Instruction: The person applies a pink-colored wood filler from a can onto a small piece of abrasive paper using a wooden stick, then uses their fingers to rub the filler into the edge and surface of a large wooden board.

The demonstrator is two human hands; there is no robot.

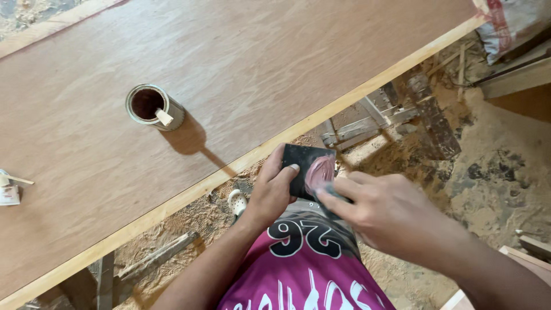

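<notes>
Just below the board's pale edge: flat black rectangular scraper plate (304, 166) smeared with pinkish-brown putty, held in front of the body.

Left hand (272, 192) gripping plate's left edge, thumb on top; right hand (381, 209) pinching a small dark tool, blurred, against the smear. Round metal tin of dark filler with pale stick (154, 107), up-left on large brown plywood board (258, 69), nearer left hand. Count: one plate, one tin, one board.

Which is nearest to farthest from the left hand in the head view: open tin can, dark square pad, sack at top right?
From the left hand:
1. Dark square pad, held in that hand, pinkish smear on it.
2. Open tin can, up-left on the wooden board, stick inside.
3. Sack, far top right on the floor.
</notes>
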